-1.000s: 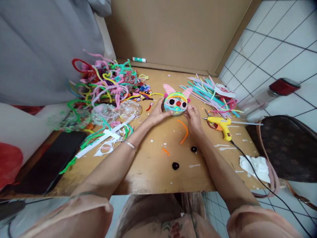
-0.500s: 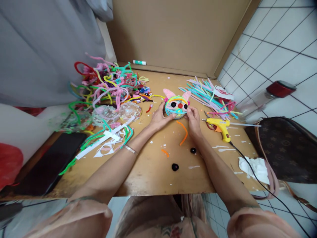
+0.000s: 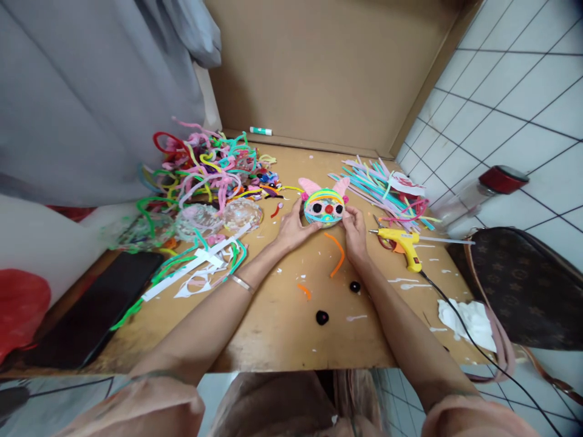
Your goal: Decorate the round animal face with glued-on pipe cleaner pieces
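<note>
Between my hands is a round animal-face craft (image 3: 324,208) made of coloured pipe cleaners, with pink ears, black eyes and a red nose. My left hand (image 3: 294,229) grips its left edge, thumb along the bottom. On the opposite edge, my right hand (image 3: 355,230) holds it with bent fingers. Just below lies a curved orange pipe cleaner (image 3: 337,255), with a shorter orange piece (image 3: 304,292) nearer the table's front. Two black round pieces, one (image 3: 354,286) by my right forearm and another (image 3: 322,317) closer to me, rest on the wood.
A yellow glue gun (image 3: 403,243) with a cord lies at right, near crumpled tissue (image 3: 467,321) and a brown bag (image 3: 532,285). Tangled pipe cleaners (image 3: 214,173) heap at left, straight ones (image 3: 371,185) at back right. A black phone (image 3: 98,309) lies front left.
The camera view has tilted, so everything sits slightly lower in the picture. Both hands keep hold of the animal-face craft, which stays in about the same place on the table.
</note>
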Motion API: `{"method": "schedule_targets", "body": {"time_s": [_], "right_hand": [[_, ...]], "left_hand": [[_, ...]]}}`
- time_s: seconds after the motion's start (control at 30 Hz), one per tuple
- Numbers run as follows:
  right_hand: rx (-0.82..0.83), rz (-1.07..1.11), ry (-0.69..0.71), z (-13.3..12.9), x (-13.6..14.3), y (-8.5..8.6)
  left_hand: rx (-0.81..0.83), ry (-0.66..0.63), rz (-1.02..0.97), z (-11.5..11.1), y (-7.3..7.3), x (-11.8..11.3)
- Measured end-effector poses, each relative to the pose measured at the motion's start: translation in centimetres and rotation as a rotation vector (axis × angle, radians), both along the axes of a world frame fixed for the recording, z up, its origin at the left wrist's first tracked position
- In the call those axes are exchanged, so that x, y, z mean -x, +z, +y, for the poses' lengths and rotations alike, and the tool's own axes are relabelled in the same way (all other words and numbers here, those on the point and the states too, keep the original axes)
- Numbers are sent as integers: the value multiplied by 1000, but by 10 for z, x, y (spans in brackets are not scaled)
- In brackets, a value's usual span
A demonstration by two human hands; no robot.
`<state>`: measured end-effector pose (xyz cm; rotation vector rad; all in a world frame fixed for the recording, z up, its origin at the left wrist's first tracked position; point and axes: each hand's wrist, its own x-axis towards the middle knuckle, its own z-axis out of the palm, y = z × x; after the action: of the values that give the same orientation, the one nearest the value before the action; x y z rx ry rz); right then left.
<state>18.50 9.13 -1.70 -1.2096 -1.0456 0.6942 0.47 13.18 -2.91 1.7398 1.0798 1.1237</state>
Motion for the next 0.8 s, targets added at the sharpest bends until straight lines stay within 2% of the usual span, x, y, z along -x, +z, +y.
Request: {"method": "schedule_targets", "body": {"time_s": [0.1,0.3,0.57,0.8], "right_hand": [[5,-9,-6,0,-1,0],[-2,4,-7,0,-2,1],[5,4,-43,0,-2,1],[16,56,-62,0,-2,-1]], "left_hand": [[24,28,-8,-2,4,0],[40,-6,-21,-7,13,0],[41,6,-22,-8,9,2],[18,20,15,-11,12,2]]}}
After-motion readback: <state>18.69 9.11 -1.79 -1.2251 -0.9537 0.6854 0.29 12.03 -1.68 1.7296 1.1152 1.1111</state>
